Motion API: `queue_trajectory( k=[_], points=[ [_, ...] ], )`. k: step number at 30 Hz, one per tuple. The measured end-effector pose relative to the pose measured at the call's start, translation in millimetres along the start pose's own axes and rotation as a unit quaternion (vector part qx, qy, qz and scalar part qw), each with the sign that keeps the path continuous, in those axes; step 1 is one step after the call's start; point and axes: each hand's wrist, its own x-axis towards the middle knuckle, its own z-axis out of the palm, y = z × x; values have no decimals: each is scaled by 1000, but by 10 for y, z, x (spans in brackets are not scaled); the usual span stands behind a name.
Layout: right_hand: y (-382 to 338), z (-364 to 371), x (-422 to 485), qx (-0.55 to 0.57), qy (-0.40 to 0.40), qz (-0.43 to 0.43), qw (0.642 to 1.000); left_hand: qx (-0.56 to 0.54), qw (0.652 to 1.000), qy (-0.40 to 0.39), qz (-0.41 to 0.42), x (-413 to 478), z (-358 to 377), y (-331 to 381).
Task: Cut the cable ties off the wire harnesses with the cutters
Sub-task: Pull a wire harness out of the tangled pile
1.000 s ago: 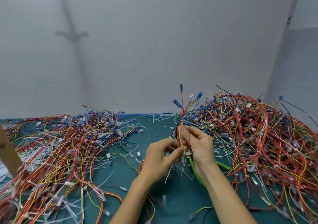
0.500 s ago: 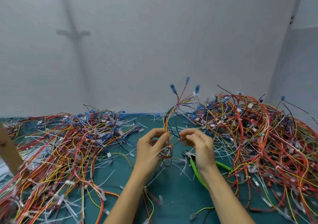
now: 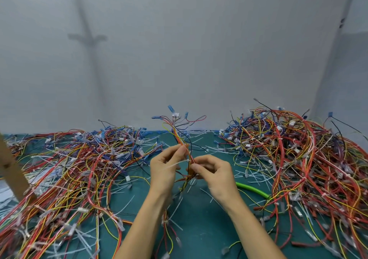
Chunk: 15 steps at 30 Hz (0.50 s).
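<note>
Where green surface (image 3: 199, 229) spreads, two heaps of wires lie: right pile (image 3: 298, 159) on surface's right side, left pile (image 3: 69, 169) on surface's left side. Above surface middle, left hand (image 3: 165, 171) grip pinches wire harness (image 3: 175, 131), upright, blue ends on top. Right hand (image 3: 217, 175) grip pinches same harness just lower, at white cable tie (image 3: 173, 164) sticking out sideways. Cutters (image 3: 253, 190) lie on surface right of middle, untouched, only green handle showing.

Both bare forearms rise from the lower edge, converging mid-frame. Left hand (image 3: 164, 171) raised, fingertips pinching a thin multicoloured wire harness (image 3: 178, 136). Right hand (image 3: 216, 174) just beside it, slightly lower, thumb and curled forefinger pinching the same harness.
</note>
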Motion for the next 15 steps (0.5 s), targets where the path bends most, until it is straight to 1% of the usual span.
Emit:
queue_trajectory(
  k=[2, 5, 8, 10, 12, 13, 15],
  points=[
    [1, -1, 11, 36, 31, 3, 999, -4, 1000, -8, -12, 37, -22, -10],
    [2, -32, 26, 100, 71, 15, 992, -34, 998, 19, -47, 105, -59, -19],
    [-4, -80, 36, 126, 88, 22, 988, 5, 995, 11, -101, 150, -114, -65],
    [-7, -95, 44, 134, 92, 27, 986, 54, 988, -21, -145, 148, -135, -92],
    [-13, -100, 49, 144, 98, 28, 984, 99, 973, -65, -197, 112, -132, -91],
    [-20, -104, 52, 151, 104, 28, 983, 124, 963, -91, -219, 86, -126, -82],
    [-39, -118, 55, 167, 116, 28, 979, 171, 943, -163, -236, 39, -130, -75]
  ],
)
